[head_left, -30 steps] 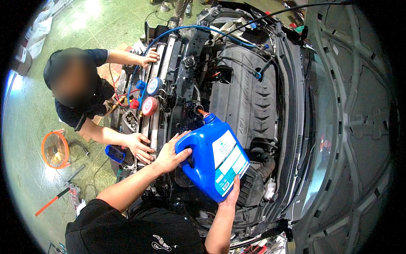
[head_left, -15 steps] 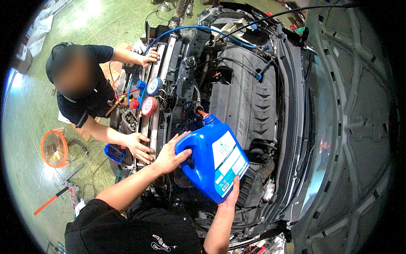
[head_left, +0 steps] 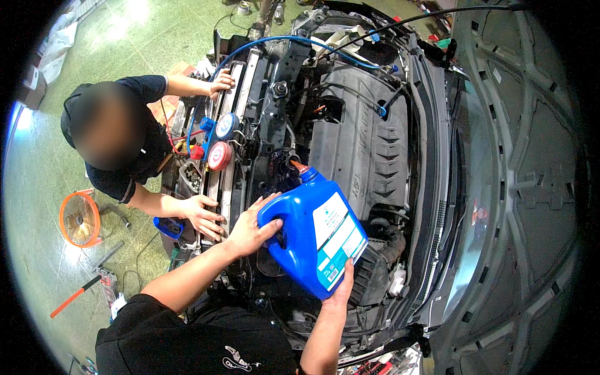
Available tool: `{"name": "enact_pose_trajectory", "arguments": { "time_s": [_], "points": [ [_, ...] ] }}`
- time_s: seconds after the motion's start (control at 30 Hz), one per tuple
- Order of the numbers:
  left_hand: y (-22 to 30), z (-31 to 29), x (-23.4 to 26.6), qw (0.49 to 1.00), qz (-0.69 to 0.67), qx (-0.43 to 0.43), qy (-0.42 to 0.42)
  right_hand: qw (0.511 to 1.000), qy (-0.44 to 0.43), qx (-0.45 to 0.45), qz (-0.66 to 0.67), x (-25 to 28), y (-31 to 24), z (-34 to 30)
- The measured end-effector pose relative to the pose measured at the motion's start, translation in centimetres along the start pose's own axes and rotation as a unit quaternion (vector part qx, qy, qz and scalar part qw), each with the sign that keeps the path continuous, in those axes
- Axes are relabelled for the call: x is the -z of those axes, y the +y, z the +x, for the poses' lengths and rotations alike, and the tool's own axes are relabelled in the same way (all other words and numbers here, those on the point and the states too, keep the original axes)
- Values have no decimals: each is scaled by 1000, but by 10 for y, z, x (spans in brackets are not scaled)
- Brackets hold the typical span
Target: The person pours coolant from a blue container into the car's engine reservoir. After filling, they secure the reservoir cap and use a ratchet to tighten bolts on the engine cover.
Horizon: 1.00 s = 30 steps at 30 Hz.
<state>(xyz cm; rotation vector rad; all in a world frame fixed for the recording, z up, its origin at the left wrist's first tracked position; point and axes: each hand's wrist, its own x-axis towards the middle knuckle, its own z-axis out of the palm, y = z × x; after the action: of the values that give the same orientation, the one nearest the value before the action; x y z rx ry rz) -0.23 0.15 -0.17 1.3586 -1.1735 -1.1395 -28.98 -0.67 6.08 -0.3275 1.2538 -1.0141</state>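
Note:
A large blue plastic jug point(head_left: 300, 219) with a white and teal label is tilted over the engine bay. My left hand point(head_left: 251, 230) is closed round its handle. Under the jug's lower end, my right hand point(head_left: 340, 286) grips the bottom corner. Reddish-orange liquid point(head_left: 300, 167) runs from the jug's mouth into a dark round opening point(head_left: 292, 159) between the radiator area and the grey engine cover point(head_left: 356, 134). How full the opening is cannot be seen.
A co-worker point(head_left: 122, 147) leans in at the left, both hands on the front radiator point(head_left: 234, 94). A gauge set with blue and red dials point(head_left: 219, 155) and hoses lies there. The raised hood point(head_left: 519, 181) is at right. An orange fan point(head_left: 80, 219) stands on the floor.
The co-worker's head and upper body have shifted down and slightly left. My hands and the jug stay nearly still while liquid keeps pouring.

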Motion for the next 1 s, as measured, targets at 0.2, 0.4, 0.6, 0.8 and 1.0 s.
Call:
{"name": "enact_pose_trajectory", "arguments": {
  "time_s": [0.2,0.4,0.6,0.8,1.0],
  "points": [
    [2,0,0,1000,1,-2,4,1000,7,0,-4,-2,0,0],
    [2,0,0,1000,-17,6,3,1000,0,5,-4,0,0,0],
    [0,0,-1,1000,-10,1,7,1000,-1,-1,4,-1,0,0],
    [1,0,-1,1000,-15,-6,8,1000,-8,-3,3,-3,-3,-1],
    [1,0,-1,1000,-20,-2,8,1000,-2,3,2,-6,-3,-2]
  ]
}}
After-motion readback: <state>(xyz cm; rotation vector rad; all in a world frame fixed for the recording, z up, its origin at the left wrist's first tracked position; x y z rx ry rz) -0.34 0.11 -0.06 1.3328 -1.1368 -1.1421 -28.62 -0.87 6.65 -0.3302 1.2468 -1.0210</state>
